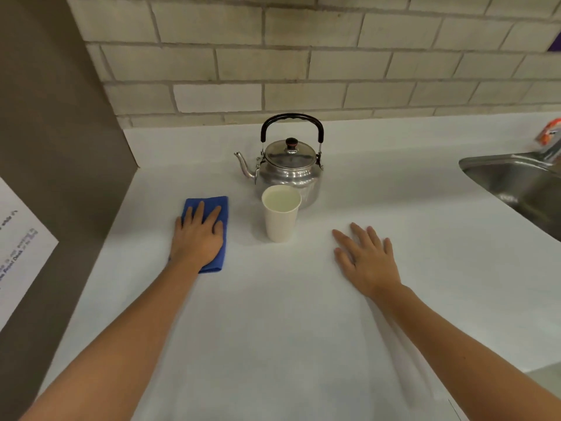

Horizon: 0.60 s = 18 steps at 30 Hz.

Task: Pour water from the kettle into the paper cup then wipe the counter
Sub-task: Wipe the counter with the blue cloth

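The head view shows the pouring step apparently finished: the paper cup [281, 217] stands upright near the middle of the frame with pale liquid visible close to its rim, and the kettle [288, 165] is set down just behind it, upright, lid on, black handle raised and spout turned toward the left of the frame. Whether cup and kettle touch cannot be told, since the cup overlaps the kettle's base in the picture. The wiping is judged to be the part in hand or about to begin. The left hand [198, 235] is laid flat, fingers spread and extended, on a folded blue cloth [218, 205] that lies on the white tabletop [273, 329] just left of the cup; the cloth is pressed under the palm rather than gripped. The right hand [367, 259] is also laid open and flat, fingers apart, on the bare tabletop right of centre, with nothing held. No puddle or streak can be made out on the surface, so how much has been wiped cannot be judged. The kettle is seen as polished metal with reflections on its body; the cup is plain white and tapered. A steel sink [516, 183] is cut off by the right edge of the frame, and a brick wall [303, 56] fills the upper part.
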### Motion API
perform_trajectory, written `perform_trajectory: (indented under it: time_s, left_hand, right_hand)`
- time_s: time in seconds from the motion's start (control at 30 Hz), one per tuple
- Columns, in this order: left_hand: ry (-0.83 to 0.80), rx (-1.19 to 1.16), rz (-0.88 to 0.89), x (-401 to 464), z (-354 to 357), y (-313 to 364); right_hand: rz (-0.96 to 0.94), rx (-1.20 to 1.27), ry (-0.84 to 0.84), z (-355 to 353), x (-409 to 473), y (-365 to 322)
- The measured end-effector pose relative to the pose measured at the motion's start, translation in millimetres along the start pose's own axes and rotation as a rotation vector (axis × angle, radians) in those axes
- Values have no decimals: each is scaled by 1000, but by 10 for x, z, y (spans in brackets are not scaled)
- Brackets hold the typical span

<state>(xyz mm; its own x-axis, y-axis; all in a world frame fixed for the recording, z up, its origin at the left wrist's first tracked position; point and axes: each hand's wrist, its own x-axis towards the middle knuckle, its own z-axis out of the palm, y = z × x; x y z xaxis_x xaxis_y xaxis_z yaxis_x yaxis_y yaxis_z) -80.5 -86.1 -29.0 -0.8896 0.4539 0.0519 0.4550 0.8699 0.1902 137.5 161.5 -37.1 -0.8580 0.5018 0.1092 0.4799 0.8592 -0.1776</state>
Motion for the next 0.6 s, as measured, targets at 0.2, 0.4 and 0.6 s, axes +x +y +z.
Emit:
perform_trajectory:
  time_s: [0.2,0.4,0.6]
  left_hand:
    - [68,-32,-224,-710,-4,131]
    - [55,-64,-201,-1445,188,1297]
    - [145,-107,-488,-1886,68,879]
  right_hand:
    - [19,76,-11,-85,-38,-58]
    - [-82,66,-61,-173,-59,39]
    - [-128,5,-106,-326,17,608]
